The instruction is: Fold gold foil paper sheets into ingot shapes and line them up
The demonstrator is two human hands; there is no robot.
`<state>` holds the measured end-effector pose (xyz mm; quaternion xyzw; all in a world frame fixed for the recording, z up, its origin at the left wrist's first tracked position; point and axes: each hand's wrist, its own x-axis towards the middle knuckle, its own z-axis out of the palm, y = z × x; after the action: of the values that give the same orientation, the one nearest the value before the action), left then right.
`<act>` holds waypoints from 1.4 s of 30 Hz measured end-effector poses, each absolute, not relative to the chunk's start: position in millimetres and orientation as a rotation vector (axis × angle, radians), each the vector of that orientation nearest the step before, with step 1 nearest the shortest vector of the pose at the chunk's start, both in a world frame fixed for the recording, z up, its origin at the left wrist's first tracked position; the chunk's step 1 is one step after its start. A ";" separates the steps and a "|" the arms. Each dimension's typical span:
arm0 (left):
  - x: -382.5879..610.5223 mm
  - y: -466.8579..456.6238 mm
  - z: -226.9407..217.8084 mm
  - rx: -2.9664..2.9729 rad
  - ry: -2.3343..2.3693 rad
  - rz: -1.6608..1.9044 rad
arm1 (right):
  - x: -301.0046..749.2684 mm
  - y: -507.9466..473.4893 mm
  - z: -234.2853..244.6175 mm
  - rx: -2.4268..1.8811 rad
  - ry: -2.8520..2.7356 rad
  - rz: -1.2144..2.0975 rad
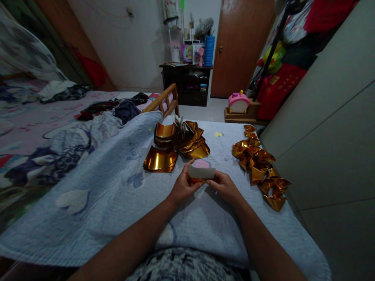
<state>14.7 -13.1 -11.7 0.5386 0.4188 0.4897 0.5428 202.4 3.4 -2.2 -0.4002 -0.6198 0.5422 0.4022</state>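
Between both hands is a sheet of gold foil paper [202,172], its pale back facing me and a strip of gold showing along the lower edge. My left hand [185,182] grips its left end, thumb below and fingers behind. At the right end, my right hand [224,186] pinches the same sheet. Just beyond my left hand lies a stack of curved gold foil sheets [160,159], with more fanned gold sheets [191,142] behind. Off to the right, folded gold foil pieces [258,162] form a long row.
A pale blue quilt [117,210] covers the surface under the sheets. To the left is a bed [26,117] with rumpled clothes. A wooden rail [161,99] rises behind the stacks. White cabinet panels [331,156] stand close on the right. A pink toy [238,103] sits beyond the far edge.
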 end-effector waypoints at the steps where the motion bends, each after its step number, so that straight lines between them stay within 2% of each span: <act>1: 15.1 -13.3 -11.6 1.295 0.996 1.159 | 201.7 3.2 -1.6 -1.009 -1.555 1.376; 17: 11.5 -19.7 -13.1 1.557 1.124 1.174 | 202.5 4.6 -5.2 -1.094 -1.262 1.412; 28: 8.2 -23.0 -10.6 2.105 1.165 1.072 | 202.7 7.6 -12.2 -1.109 -1.301 1.337; 35: 9.5 -21.6 -12.7 2.125 1.147 1.015 | 204.7 9.4 -13.9 -1.199 -1.362 1.184; 42: 7.4 -18.7 -13.5 2.082 1.160 0.983 | 208.3 11.3 -21.8 -1.212 -1.367 1.174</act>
<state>7.4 -18.7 -13.5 0.7757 0.4323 0.3662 0.2781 208.3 11.3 -21.8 -0.4937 -0.5567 0.4784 0.4663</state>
